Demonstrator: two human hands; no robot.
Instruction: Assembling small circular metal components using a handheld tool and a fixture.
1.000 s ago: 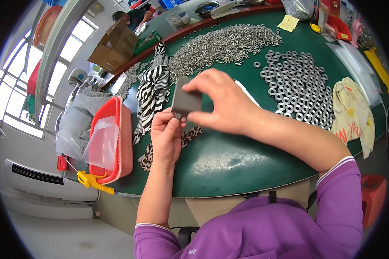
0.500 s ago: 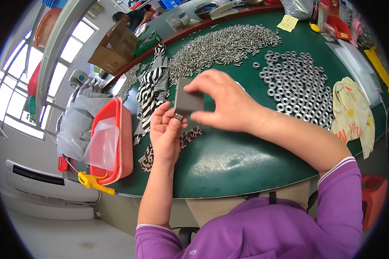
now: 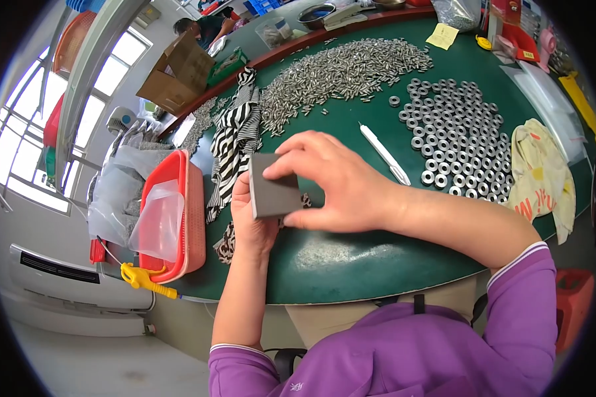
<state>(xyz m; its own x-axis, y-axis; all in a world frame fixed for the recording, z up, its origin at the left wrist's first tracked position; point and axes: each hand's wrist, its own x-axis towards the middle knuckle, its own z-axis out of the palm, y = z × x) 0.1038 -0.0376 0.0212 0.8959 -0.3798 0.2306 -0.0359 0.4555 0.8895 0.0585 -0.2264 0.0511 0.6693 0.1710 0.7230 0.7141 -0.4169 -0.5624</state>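
Hands meet mid-frame over the green table. Right hand pinches a dark grey flat block by thumb and fingers, clamped on its edges; left hand cups it from below, fingers closed against its back. Best done with block level and grip near corners. Room: bare table below the hands; striped cloth just left, white pen-like tool and washers to the right, red basket at left edge.
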